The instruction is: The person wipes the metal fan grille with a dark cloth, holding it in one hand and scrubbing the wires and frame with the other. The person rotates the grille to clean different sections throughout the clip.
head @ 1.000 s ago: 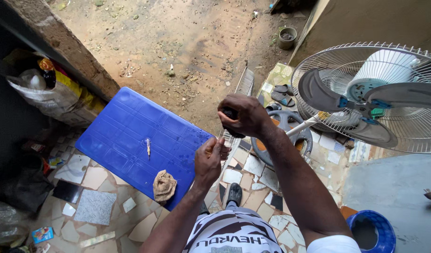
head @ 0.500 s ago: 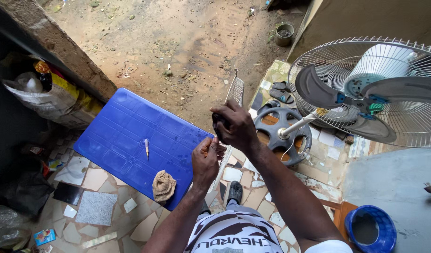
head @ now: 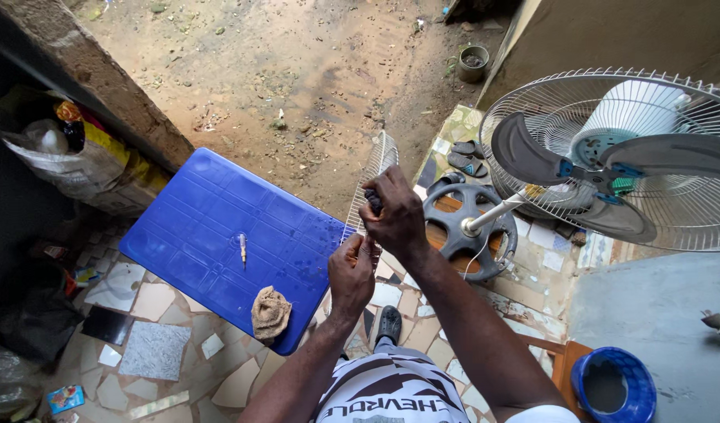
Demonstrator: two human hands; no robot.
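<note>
Centre of view, above the blue table edge: both hands meet over a patchwork tile floor.
Right hand (head: 395, 219): fist closed round a dark tool handle (head: 373, 201), knuckles up; only the handle's top shows, the working end is hidden by the fingers.
Left hand (head: 353, 270): just below the right at 7 o'clock, touching it; fingertips pinched on something small and thin that cannot be made out.
Blue plastic table (head: 211, 227): at 9 o'clock from the hands, rectangular, ribbed top, set cornerwise.
Small screwdriver (head: 242, 247): lying on the table top, well apart from the hands.
Tan rag (head: 270, 312): crumpled at the table's near edge, at 8 o'clock from the left hand.
Wire fan guard (head: 369, 176): white, leaning against the table's right edge, just behind the right hand at 12 o'clock.
Round fan base (head: 468, 229): dark grey, spoked, on the floor at 3 o'clock from the hands, a pale pole rising from it.
Standing fan (head: 610, 160): at 2 o'clock, grey blades exposed in the rear wire cage, white motor housing behind.
Blue bucket (head: 614, 384): at 5 o'clock, bottom right.
Dirt ground (head: 297, 70): at 12 o'clock, a small pot (head: 473, 64) at its far edge.
Sack (head: 70, 168): at 9 o'clock beside a wall, stuffed with bottles.
</note>
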